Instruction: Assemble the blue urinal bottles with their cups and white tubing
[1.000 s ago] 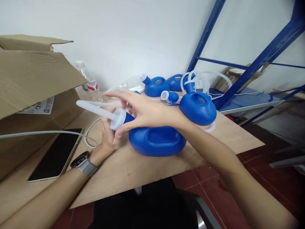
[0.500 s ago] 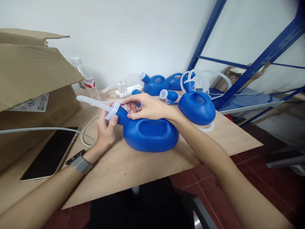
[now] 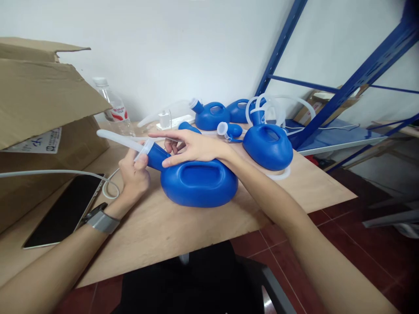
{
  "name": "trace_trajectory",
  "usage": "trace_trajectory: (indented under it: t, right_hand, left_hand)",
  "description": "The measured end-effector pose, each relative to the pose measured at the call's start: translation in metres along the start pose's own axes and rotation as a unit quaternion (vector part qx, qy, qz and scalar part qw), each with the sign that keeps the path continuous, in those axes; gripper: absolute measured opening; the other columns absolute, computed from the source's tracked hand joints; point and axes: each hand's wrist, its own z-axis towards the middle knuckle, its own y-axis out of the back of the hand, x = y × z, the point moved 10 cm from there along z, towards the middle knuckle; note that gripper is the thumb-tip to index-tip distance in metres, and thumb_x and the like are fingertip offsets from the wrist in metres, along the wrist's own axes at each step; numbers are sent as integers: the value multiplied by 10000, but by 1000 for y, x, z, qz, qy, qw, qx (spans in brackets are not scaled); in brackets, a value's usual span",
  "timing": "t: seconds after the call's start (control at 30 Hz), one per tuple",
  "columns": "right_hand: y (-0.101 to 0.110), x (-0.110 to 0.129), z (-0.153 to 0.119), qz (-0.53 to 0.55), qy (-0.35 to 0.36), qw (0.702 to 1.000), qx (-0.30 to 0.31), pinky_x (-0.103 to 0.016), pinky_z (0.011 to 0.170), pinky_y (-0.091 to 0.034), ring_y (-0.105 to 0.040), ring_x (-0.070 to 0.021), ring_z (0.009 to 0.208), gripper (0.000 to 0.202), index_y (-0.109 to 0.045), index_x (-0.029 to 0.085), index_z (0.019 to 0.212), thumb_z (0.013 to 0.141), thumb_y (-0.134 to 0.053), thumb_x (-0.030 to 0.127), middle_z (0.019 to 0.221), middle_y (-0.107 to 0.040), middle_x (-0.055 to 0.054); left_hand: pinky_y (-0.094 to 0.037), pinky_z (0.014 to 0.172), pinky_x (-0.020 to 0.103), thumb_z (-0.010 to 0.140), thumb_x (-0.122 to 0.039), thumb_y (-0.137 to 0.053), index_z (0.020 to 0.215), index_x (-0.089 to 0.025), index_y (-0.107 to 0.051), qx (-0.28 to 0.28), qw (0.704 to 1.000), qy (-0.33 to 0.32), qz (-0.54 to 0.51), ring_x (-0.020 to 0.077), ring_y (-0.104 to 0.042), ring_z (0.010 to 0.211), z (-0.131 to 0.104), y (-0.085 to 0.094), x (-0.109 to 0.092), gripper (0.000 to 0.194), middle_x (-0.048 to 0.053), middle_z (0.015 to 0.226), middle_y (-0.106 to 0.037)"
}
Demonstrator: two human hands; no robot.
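A blue plastic urinal bottle (image 3: 199, 196) with a moulded handle lies on the table, its neck pointing up and left. Its translucent white cap (image 3: 144, 149) sits on the neck, and a pale flexible tube (image 3: 116, 138) leads off to the left from it. My left hand (image 3: 135, 172) is closed round the cap, thumb on the near side. Over the bottle's shoulder lies my right hand (image 3: 194, 146); its thumb touches the blue body, the index finger stretches toward the cap, and the other fingers curl loosely behind the neck, partly hidden.
More blue urinal bottles (image 3: 268, 150) with tubes stand behind and to the right, near a small capped blue piece (image 3: 231, 130). A cardboard box (image 3: 49, 96), a dark tablet (image 3: 63, 209) and a water bottle (image 3: 114, 109) are left. Blue shelving (image 3: 347, 87) rises right.
My right hand's fingers have let go of a thin clear strap at the neck and spread apart. My left hand has stayed on the cap. The whole view has shifted slightly.
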Motion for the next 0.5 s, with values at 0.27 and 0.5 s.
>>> trace_trajectory:
  t: [0.27, 0.5]
  right_hand:
    - [-2, 14, -7, 14, -27, 997, 66, -430, 1102, -587, -724, -288, 1249, 1251, -295, 291, 1767, 739, -1003, 381, 1504, -707, -128]
    - [19, 6, -31, 16, -47, 995, 90, -417, 1199, -528, -620, -307, 1490, 1223, -320, 293, 1760, 748, -1005, 349, 1578, -672, -122]
  left_hand:
    - [-470, 624, 362, 991, -670, -444, 744, -219, -675, -79, 994, 79, -10, 254, -666, 737, 4, 12, 8, 563, 27, 689, -665]
    - [-453, 490, 338, 1020, -743, -276, 923, -205, -651, -26, 974, 162, -156, 194, -617, 503, 11, -11, 35, 663, 20, 618, -658]
